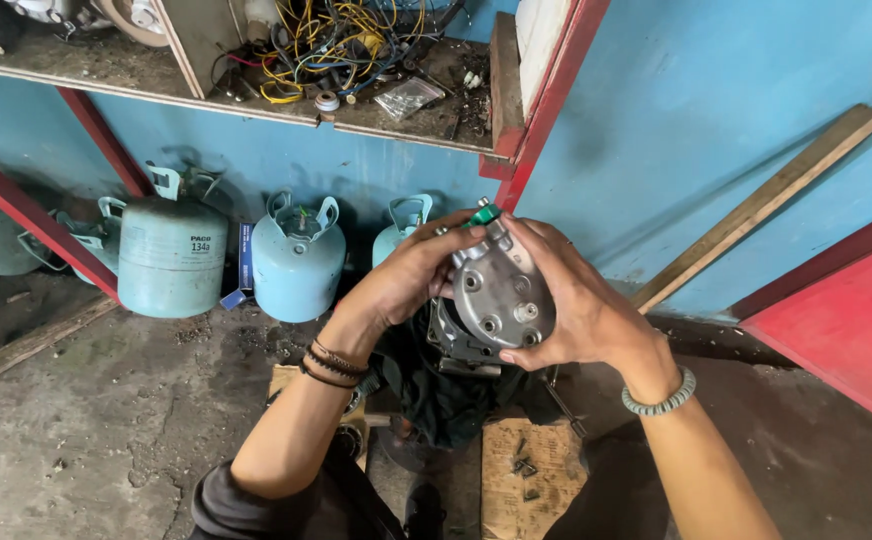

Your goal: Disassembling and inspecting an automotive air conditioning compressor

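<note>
Centre frame: left hand point(406, 280) and right hand point(576, 300) both closed around grey metal compressor point(501, 295); pale blue gas cylinders point(296, 260) at left, wooden plank point(766, 200) upper right.

Rough grey concrete floor point(106, 420), stained and cracked, with loose grit. Standing on it against the blue wall: three pale blue-green metal gas cylinders with handle collars point(172, 255), point(297, 262), point(403, 232), the third mostly hidden. A flat brown cardboard sheet point(526, 475) lies on the floor, small dark screws on it. Above, a dusty wooden shelf point(136, 85) carries a tangle of yellow and blue wires point(331, 45) and a clear plastic bag point(408, 97).
</note>
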